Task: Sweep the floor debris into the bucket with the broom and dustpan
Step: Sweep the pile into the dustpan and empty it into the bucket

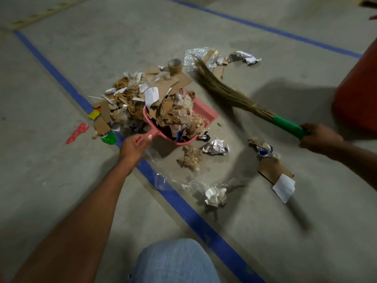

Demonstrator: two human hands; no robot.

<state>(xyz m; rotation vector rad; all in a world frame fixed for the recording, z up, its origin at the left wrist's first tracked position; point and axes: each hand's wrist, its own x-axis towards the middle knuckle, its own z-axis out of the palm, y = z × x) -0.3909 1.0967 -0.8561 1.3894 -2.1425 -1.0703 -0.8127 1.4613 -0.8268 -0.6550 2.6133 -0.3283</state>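
The left hand [133, 146] is wrapped around the handle of a pink dustpan [206, 113], thumb on top. The pan is heaped with torn cardboard, crumpled paper and plastic wrap. Whether it rests on the concrete floor [255, 231] or is slightly raised cannot be told. Behind and left of the pan sits a larger debris pile [126, 99] of cardboard strips and paper, partly over a blue floor line [61, 78]. A brown tape roll [175, 66] stands at the pile's far edge. The right hand [320, 137] clenches the green grip of a grass broom [224, 92]. Its bristles slant away to the upper left, just beside the pan's open lip, with the tips near clear plastic and paper scraps. A red-orange bucket [359, 88] stands at the right edge, cut off by the frame, close to the right hand. Loose on the floor nearer the person are a printed paper ball [216, 147], a white paper wad [215, 196], a clear plastic sheet [163, 178] and a cardboard piece [273, 170]. A knee in light denim [177, 262] shows at the bottom.
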